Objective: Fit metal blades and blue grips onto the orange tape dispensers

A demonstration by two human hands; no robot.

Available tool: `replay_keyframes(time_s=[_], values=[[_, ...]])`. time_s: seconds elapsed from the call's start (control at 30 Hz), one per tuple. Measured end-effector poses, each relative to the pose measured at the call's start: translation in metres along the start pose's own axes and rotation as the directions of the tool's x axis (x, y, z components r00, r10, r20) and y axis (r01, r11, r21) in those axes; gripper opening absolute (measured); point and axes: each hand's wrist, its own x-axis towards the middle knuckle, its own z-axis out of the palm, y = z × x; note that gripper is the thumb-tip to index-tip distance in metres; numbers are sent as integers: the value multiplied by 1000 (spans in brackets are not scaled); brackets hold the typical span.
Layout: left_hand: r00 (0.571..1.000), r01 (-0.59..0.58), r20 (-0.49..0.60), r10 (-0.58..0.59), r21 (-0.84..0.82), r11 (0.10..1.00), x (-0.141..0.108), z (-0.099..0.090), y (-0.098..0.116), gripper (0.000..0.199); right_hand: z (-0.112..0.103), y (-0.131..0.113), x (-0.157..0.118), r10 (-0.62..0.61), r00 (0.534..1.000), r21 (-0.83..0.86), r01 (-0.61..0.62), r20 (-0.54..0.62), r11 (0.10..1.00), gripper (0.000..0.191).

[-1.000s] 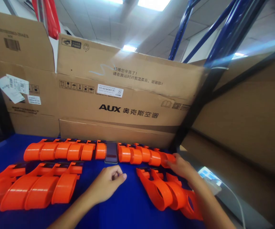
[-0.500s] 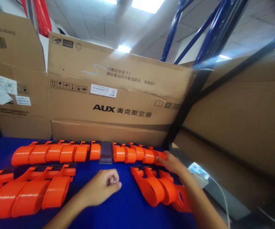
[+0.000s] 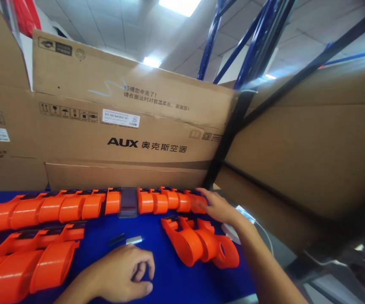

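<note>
My right hand point(image 3: 218, 205) reaches to the far row's right end, its slightly blurred fingers around the last orange tape dispenser point(image 3: 199, 204). That piece stands in line with several like it, each a curved plastic body with a dark part on top. My left hand point(image 3: 128, 270) hovers low over the blue table top point(image 3: 152, 253), fingers loosely curled, thumb apart, nothing visible between them. Just beyond it lie a small silver piece point(image 3: 134, 240) and a small dark piece point(image 3: 116, 240). A dark, phone-like rectangle point(image 3: 129, 202), partly pixelated, stands within the far row.
More orange dispensers sit in a near-left row point(image 3: 54, 266) and a near-right group point(image 3: 190, 247). Behind stands a cardboard panel point(image 3: 151, 126); a dark rack post point(image 3: 228, 139) rises at right. A white object point(image 3: 231, 232) and cable point(image 3: 266, 234) lie beyond my right forearm.
The view has turned to the right. My left hand has drawn back towards me and its fingers have loosened; the small silver and dark pieces now show. My right hand stays at the same dispenser.
</note>
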Motion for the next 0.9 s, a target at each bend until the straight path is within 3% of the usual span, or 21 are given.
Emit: replay_keyframes(time_s=[0.13,0.23,0.27,0.43,0.5,0.63,0.73,0.8,0.9], values=[[1000,18,-22,-18,18,1000,-2,-1,4,17,-23,7,-47,-90,990,-64,97,106,993,48],[1000,16,-12,-16,30,999,-3,1,8,18,-27,16,-85,-20,989,-124,39,147,991,66],[1000,15,-11,-15,35,999,-2,1,8,18,-24,16,-94,-49,988,-131,68,147,989,71],[999,-7,-41,7,2,1000,3,4,4,12,-4,-1,-106,-196,956,-147,231,220,962,44],[996,-18,-92,18,4,1000,5,2,0,9,-1,-6,-103,-243,942,-177,286,232,942,42],[977,-18,-214,7,-46,999,7,-3,-7,11,-11,6,-101,-254,951,-305,298,176,905,46],[957,-39,-289,-1,-133,990,10,-4,-11,16,-27,15,-101,-268,962,-384,268,54,884,58],[929,-63,-370,-18,-206,977,13,-5,-14,21,-39,6,-101,-364,930,-433,306,-57,848,61],[851,-135,-516,-95,-389,911,17,-11,-23,31,-52,-37,-102,-534,831,-415,436,-154,799,60]])
